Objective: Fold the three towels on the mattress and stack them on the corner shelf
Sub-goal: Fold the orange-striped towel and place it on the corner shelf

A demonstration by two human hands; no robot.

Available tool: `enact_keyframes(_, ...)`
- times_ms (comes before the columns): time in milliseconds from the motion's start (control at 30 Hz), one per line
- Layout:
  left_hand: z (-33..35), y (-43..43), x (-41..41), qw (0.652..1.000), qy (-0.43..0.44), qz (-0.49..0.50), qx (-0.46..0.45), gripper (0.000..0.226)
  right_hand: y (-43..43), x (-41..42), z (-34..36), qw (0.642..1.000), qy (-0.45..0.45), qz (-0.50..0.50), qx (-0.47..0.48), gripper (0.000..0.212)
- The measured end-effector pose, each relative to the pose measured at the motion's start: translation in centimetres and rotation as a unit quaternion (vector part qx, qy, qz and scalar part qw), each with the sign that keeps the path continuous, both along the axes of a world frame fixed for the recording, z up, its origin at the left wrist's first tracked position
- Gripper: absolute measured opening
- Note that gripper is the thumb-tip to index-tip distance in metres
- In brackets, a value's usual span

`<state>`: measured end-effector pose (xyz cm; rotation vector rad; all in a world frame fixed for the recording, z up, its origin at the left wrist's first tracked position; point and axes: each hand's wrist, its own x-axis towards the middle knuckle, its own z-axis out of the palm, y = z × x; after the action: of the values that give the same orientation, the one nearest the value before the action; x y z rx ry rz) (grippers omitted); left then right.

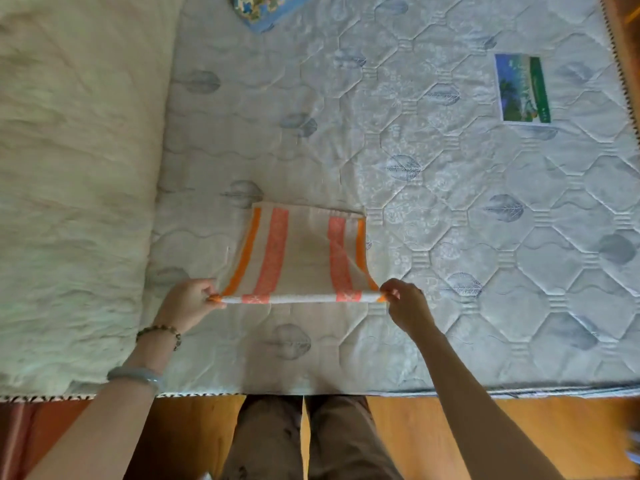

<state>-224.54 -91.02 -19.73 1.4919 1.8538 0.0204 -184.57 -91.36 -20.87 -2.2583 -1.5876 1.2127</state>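
Observation:
A cream towel (301,258) with orange and pink stripes lies partly on the quilted mattress (450,188). Its far edge rests flat while its near edge is lifted and stretched taut between my hands. My left hand (188,303) pinches the near left corner. My right hand (407,306) pinches the near right corner. A blue patterned cloth (263,8) shows at the top edge, mostly cut off by the frame. The corner shelf is out of view.
A pale green quilt (76,188) covers the mattress's left part. A rectangular label (521,88) sits on the mattress at far right. The mattress's near edge (311,393) runs just in front of my legs, above a wooden floor (450,431).

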Motion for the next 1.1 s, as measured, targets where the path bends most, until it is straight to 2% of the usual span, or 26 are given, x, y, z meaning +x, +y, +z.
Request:
enact_keyframes(200, -4.5, -7.2, 0.5, 0.983, -0.019, -0.026, -0.178, 0.018, -8.5, 0.6, -5.1, 0.993, -0.016, 0.03, -0.116, 0.018)
enact_keyframes(333, -6.2, -7.8, 0.0, 0.973, -0.061, -0.012, -0.222, 0.015, -9.7, 1.1, -6.3, 0.992, -0.012, 0.013, -0.125, 0.02)
enact_keyframes(433, -6.7, -6.0, -1.2, 0.976, -0.103, 0.027, -0.191, 0.01, -7.8, 0.8, -6.6, 0.996, 0.01, -0.052, -0.071, 0.012)
enact_keyframes(533, -7.0, -3.0, -1.5, 0.978, -0.138, 0.07, -0.141, 0.024, -4.1, 0.4, -7.1, 0.993, 0.037, -0.109, -0.003, 0.008)
enact_keyframes(733, -9.8, 3.6, -1.1, 0.976, -0.149, 0.152, -0.045, 0.046, 3.6, -0.1, -9.8, 0.99, 0.045, -0.127, 0.036, 0.008)
enact_keyframes(800, -11.0, 5.7, -0.8, 0.982, -0.131, 0.13, -0.023, 0.048, 5.8, -0.2, -11.2, 0.99, 0.034, -0.132, 0.046, 0.007)
enact_keyframes(933, -13.6, 9.5, 0.3, 0.993, -0.086, 0.084, 0.001, 0.009, 9.3, -0.2, -14.3, 0.99, 0.004, -0.131, 0.046, 0.009)
enact_keyframes(1100, -16.8, 12.2, 0.8, 1.0, -0.019, 0.01, 0.01, 0.025, 11.3, -0.1, -16.7, 0.997, -0.02, -0.077, 0.009, 0.014)
